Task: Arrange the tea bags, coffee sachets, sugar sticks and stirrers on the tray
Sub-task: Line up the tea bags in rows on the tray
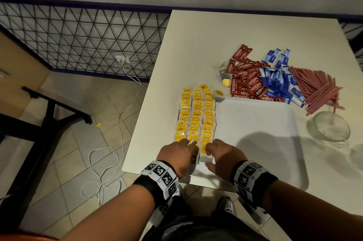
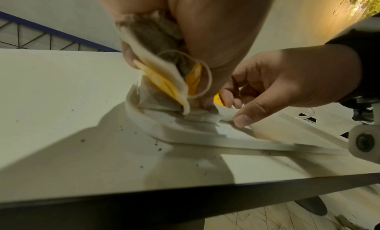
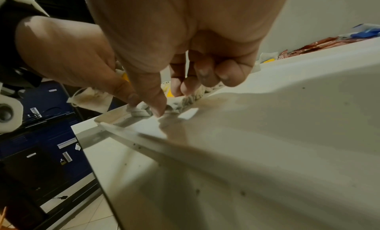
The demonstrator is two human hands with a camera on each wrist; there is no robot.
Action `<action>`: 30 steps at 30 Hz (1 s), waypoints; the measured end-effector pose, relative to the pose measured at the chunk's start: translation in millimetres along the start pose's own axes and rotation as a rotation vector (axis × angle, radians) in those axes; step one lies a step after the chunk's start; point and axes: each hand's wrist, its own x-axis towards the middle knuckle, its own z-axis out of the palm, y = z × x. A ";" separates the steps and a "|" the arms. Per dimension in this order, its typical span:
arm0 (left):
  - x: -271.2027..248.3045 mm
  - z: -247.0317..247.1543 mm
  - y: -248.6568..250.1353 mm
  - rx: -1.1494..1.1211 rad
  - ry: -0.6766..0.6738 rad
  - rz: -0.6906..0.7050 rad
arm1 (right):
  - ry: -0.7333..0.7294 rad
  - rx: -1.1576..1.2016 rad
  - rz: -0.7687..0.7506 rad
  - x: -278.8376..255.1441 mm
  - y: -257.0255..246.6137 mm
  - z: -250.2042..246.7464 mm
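I see L hand [image 1: 177, 154] fingers pinching spare tea bags [image 2: 164, 74] at tray [image 1: 255, 123] near-left corner; R hand [image 1: 224, 155] fingers pinch a laid bag [image 1: 205, 149] there.

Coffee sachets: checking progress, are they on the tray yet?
Not yet. The coffee sachets lie heaped on the table beyond the tray.

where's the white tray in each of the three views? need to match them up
Head: the white tray lies centre-right on the table, tea bag rows along its left side.
Left wrist: its near corner rim curves through mid-frame, below the left hand.
Right wrist: its near rim runs diagonally through the middle, under the right hand.
Shared landmark: the tea bags at the fingertips of both hands.
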 end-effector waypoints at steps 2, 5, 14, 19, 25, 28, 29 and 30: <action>-4.7 -6.6 -5.9 -0.018 0.049 -0.028 | -0.016 0.000 0.004 -0.7 -1.5 -2.3; -13.0 -13.6 -32.2 -0.048 0.076 -0.104 | 0.006 0.022 -0.016 0.0 -5.5 -5.1; -11.3 -4.5 -43.1 0.047 -0.013 -0.083 | -0.039 -0.040 -0.052 12.4 -22.1 -6.2; -8.4 -3.8 -43.0 0.052 0.016 -0.096 | -0.043 -0.037 -0.048 14.9 -23.7 -4.8; -13.4 -9.7 -49.6 -0.236 0.090 -0.085 | 0.015 0.002 -0.058 15.8 -25.1 -10.7; -23.3 -14.9 -55.7 -1.008 0.224 -0.117 | 0.115 0.151 -0.128 19.3 -28.6 -24.3; -24.9 -14.7 -57.0 -1.207 0.238 -0.110 | 0.132 0.198 -0.155 21.8 -30.8 -30.4; -25.5 -13.4 -57.4 -1.340 0.234 -0.100 | 0.138 0.244 -0.176 24.5 -33.9 -36.4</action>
